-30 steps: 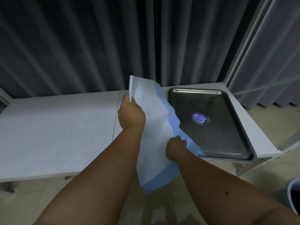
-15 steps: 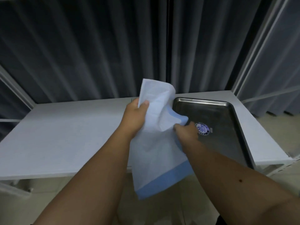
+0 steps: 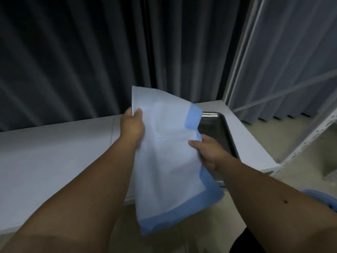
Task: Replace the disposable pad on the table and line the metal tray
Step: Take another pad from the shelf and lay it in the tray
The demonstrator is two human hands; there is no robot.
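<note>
Both hands hold the pad [image 3: 169, 161] up in the air in front of the table [image 3: 54, 157], its white face toward the camera and its blue border showing along the right and bottom edges. The left hand [image 3: 132, 126] pinches the pad's left edge near the top, at about 10 o'clock on the sheet, thumb on the front and fingers behind. The right hand [image 3: 207, 152] grips the right edge at about 3 o'clock, thumb pressed on the white face, fingers curled behind. The pad hangs partly folded, its bottom corner dropping below the table's front edge toward 6 o'clock. The tray [image 3: 218, 128] lies on the table's right end, at 2 o'clock from the pad, mostly hidden behind the sheet and right hand. Dark curtains [image 3: 82, 57] hang behind the table.
</note>
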